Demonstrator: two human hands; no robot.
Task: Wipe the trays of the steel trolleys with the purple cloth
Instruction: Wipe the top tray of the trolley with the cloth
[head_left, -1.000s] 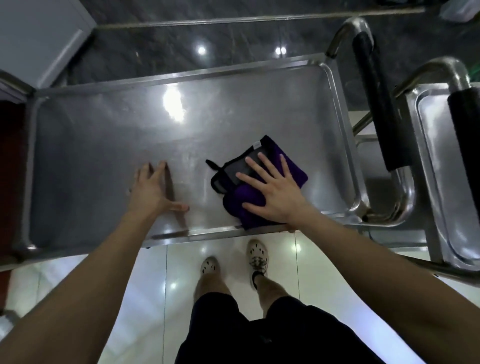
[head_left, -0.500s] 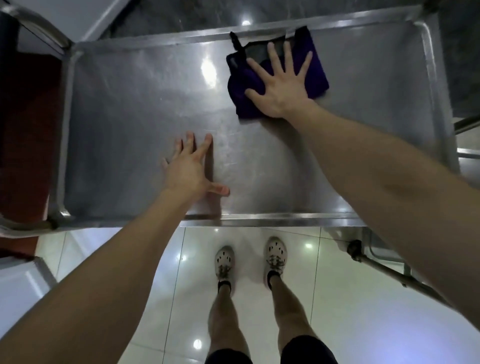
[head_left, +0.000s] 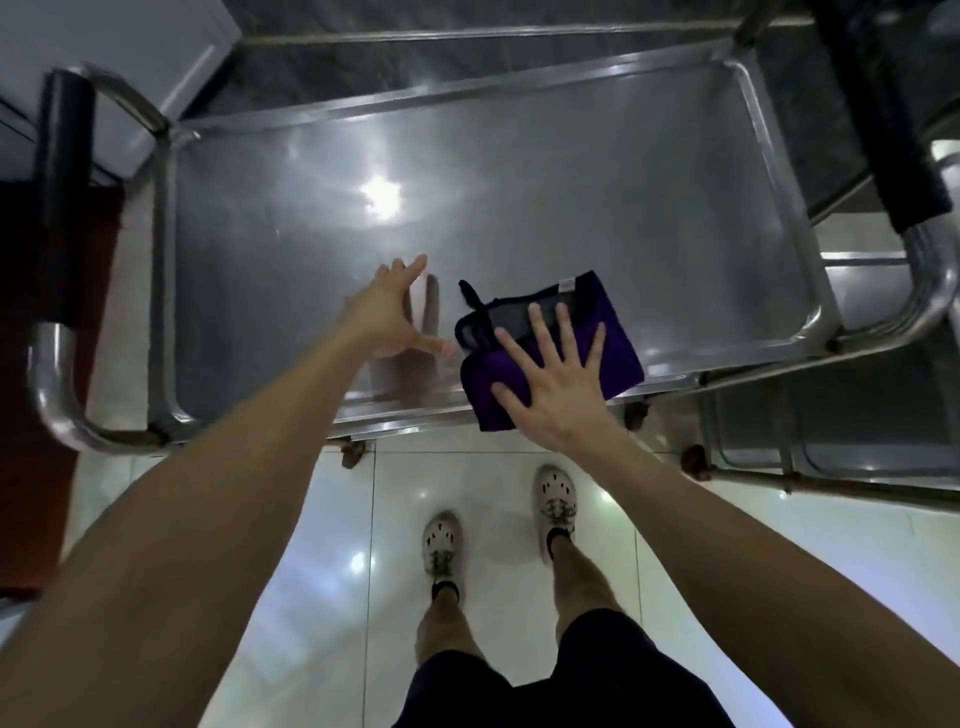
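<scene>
Pressing the soft, light purple cloth (head_left: 618, 353) flat at the near edge of the tray (head_left: 519, 208), the right hand (head_left: 556, 395) has straight, spread fingers, the left hand (head_left: 389, 322) lies flat beside it, and a flat palm on top should slide it best.

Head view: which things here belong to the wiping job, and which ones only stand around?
For the job: purple cloth, under the flat right hand; steel tray; left hand, resting on the tray.
Just around: black handle, white cabinet, tiled floor, shoes.
</scene>
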